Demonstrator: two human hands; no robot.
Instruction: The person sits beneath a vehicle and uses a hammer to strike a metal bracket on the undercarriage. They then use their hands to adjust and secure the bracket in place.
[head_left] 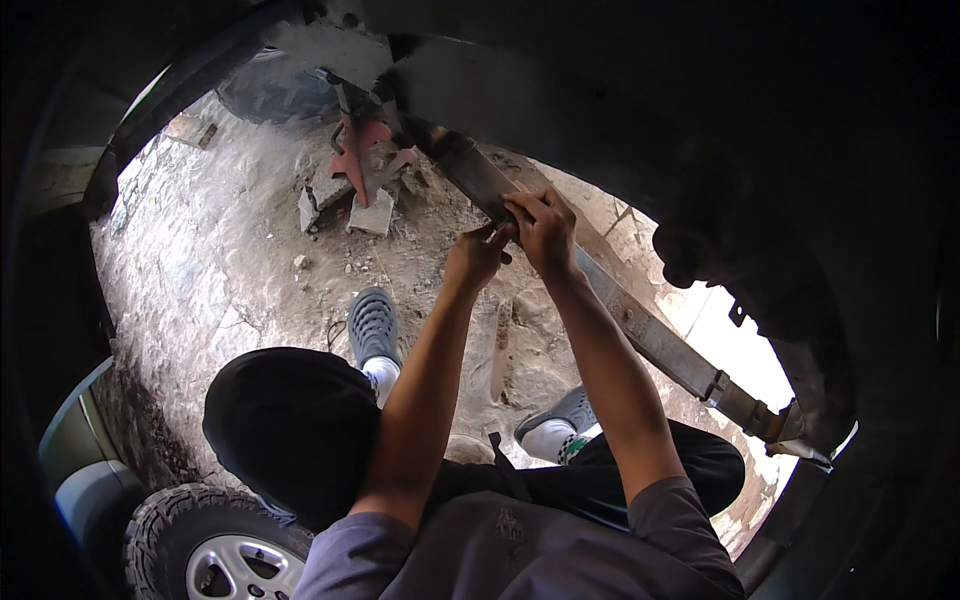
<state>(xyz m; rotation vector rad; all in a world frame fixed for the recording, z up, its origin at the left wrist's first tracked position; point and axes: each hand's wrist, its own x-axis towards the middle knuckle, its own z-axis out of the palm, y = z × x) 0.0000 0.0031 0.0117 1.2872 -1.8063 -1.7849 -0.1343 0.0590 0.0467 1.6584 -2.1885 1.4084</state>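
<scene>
Reaching up under a vehicle, both hands were held against a long rusty leaf spring that ran from far left to near right. The right hand was laid over its edge, fingers curled on the metal. The left hand was just beside it, fingers pinched together on a small part too tiny to identify. A red jack stand stood on stones farther off; a wheel was seen near left.

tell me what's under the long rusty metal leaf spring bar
Under the long rusty metal leaf spring bar: bare rocky ground. Both hands, left, right, cover its middle.
</scene>
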